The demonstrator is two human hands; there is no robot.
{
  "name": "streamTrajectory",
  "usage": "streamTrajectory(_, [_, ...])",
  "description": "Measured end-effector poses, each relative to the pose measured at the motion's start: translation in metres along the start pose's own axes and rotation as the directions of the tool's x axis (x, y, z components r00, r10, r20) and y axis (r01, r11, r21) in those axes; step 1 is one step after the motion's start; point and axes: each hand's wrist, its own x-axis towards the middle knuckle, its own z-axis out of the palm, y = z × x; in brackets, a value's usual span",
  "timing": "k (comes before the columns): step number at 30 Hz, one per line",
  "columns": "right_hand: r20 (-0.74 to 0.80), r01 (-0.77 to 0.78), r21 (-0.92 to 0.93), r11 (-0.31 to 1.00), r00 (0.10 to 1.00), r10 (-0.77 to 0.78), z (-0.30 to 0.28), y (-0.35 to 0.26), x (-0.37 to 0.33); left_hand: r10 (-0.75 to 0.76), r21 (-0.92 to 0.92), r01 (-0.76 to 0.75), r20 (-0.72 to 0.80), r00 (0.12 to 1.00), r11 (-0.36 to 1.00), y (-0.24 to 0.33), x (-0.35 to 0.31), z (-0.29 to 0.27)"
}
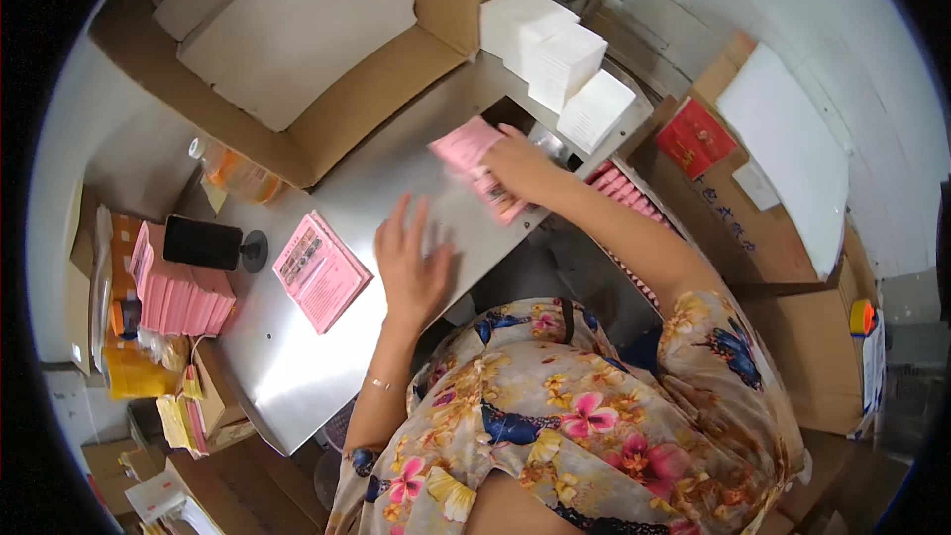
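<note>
In my right hand (520,166) is a pink printed packet (464,147), held over the far right part of the metal table (287,367). The packet is smeared by motion, and my palm covers part of it. Beside it to the left, my left hand (411,263) hovers over the table with its fingers spread and nothing in them, slightly blurred. Just left of that hand lies a small flat stack of pink printed packets (322,277). A dark opening (510,111) in the tabletop shows beyond my right hand.
Stacks of white cards (565,59) stand at the back right. An open cardboard box (367,89) takes up the back. At left are a phone (201,241) on a stand, pink bundles (188,299) and an orange bottle (238,176). Pink packets (634,196) line a box under my right arm.
</note>
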Motion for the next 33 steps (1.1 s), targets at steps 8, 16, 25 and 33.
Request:
streamTrajectory(8, [0.411, -0.152, -0.152, 0.977, 0.889, 0.202, -0.079, -0.006, -0.037, -0.232, 0.333, 0.245, -0.079, 0.969, 0.910, -0.107, -0.065, -0.103])
streamTrajectory(16, [-0.364, -0.295, 0.038, 0.955, 0.886, 0.288, -0.141, 0.033, -0.058, 0.050, 0.090, -0.043, -0.077, 0.996, 0.995, -0.031, -0.009, -0.029])
streamTrajectory(25, [-0.180, -0.418, 0.112, 0.901, 0.883, 0.432, -0.130, 0.051, -0.066, 0.028, -0.103, 0.002, 0.293, 0.956, 0.995, 0.016, 0.011, 0.019])
streamTrajectory(33, [-0.138, -0.358, 0.064, 0.932, 0.921, 0.363, -0.131, 0.045, -0.066, 0.073, 0.088, -0.091, 0.192, 0.979, 0.992, -0.003, -0.023, 0.002])
